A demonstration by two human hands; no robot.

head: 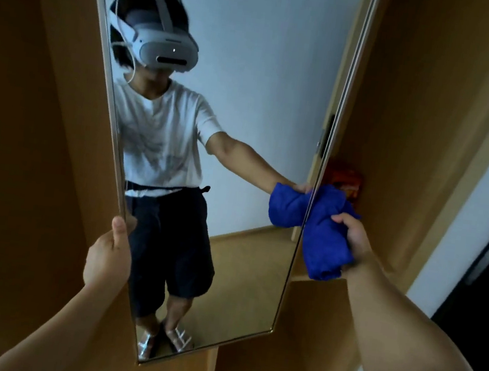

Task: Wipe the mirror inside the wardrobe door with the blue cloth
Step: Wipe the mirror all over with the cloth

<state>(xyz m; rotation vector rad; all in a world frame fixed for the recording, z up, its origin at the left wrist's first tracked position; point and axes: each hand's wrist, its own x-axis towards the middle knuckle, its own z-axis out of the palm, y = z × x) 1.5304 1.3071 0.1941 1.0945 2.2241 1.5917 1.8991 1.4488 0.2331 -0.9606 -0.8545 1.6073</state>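
A tall framed mirror hangs on the inside of the wooden wardrobe door and fills the middle of the head view. My left hand grips the mirror's left edge, thumb on the frame. My right hand holds a bunched blue cloth just beyond the mirror's right edge, beside the frame. The glass reflects me and the cloth.
The open wardrobe interior with wooden shelves lies to the right, behind the cloth. An orange packet stands on a shelf there. A white wall and a dark doorway are at the far right.
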